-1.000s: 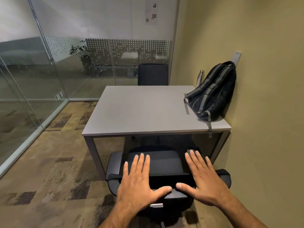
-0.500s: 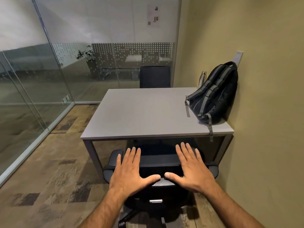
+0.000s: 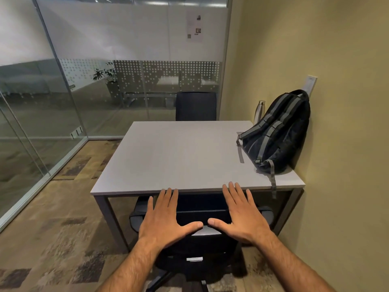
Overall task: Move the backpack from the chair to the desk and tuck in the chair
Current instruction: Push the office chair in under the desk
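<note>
Soft, even indoor light is falling from overhead, leaving the desk top pale and evenly lit. Bright streaks are glaring along the glass wall, which is mirroring the room. Deep shadow is pooling under the desk. The wide lens is bending the edges, and the far background is looking slightly soft.

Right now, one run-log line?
backpack: on desk | left hand, right hand: flat on chair back | seat: under desk
</note>
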Motion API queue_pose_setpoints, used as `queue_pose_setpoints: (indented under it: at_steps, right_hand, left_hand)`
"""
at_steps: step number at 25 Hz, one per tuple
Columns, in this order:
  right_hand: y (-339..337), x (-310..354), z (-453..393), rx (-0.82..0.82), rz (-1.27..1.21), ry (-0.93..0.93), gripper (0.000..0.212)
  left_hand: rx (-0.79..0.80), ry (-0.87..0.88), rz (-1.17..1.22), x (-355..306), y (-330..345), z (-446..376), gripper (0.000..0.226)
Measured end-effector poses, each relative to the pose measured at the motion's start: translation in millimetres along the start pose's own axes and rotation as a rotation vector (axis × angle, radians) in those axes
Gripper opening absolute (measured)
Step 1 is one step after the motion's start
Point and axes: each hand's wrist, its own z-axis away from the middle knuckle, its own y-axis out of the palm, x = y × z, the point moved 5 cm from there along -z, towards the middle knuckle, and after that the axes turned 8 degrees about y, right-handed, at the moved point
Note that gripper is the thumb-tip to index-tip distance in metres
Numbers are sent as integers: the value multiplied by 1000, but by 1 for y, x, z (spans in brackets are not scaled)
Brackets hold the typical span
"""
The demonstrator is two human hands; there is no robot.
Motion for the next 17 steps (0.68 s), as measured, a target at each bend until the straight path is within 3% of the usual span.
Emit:
queue_pose_setpoints:
  at_steps: [17]
  right_hand:
    - [7,9,-157,32,84,44,124]
  left_hand:
    - [24,17,-16,72,-2,-148,138]
